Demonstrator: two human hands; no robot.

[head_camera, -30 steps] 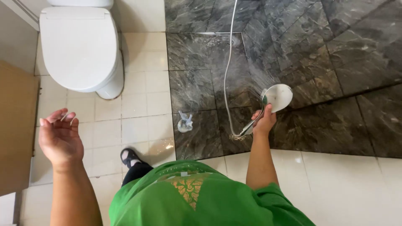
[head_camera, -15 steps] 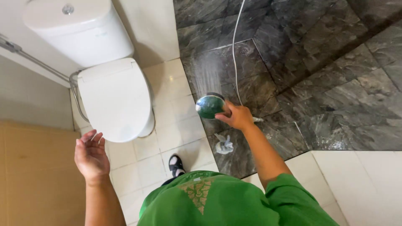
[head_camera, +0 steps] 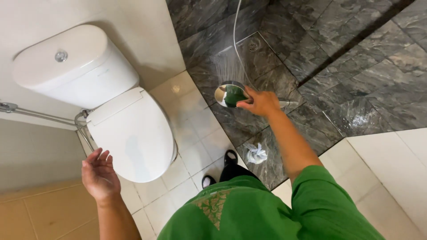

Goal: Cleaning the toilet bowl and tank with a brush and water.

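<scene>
Room: bathroom seen from above, pale wall at the top left, a tan strip along the lower left edge
Floor: two surfaces meet here; white square tiles (head_camera: 195, 146) run under the toilet and again at the lower right, while dark grey marbled stone tiles (head_camera: 356, 58) fill the shower area at the upper right, wet and glossy in patches
Toilet: white toilet (head_camera: 129, 133) with its lid shut, cistern against the wall with a round chrome button on top, a thin metal pipe running off to the left
Person: green shirt at the bottom of the view, dark sandalled feet on the white tiles just beside the stone edge
Hose: thin pale hose (head_camera: 235, 40) leading from the top edge down to the shower head
Left hand: left hand (head_camera: 98, 175) open, palm up, fingers loosely spread and holding nothing, hovering just beside the toilet's front rim
Right hand: right hand (head_camera: 260, 103) wrapped around the handle of the shower head
Shower head: round chrome shower head (head_camera: 229, 94) held over the dark stone, water spraying away from it toward the drain
Drain: small round drain (head_camera: 254, 44) set in the stone floor
Wad: crumpled white wad (head_camera: 256, 153) lying on the stone near the feet
</scene>
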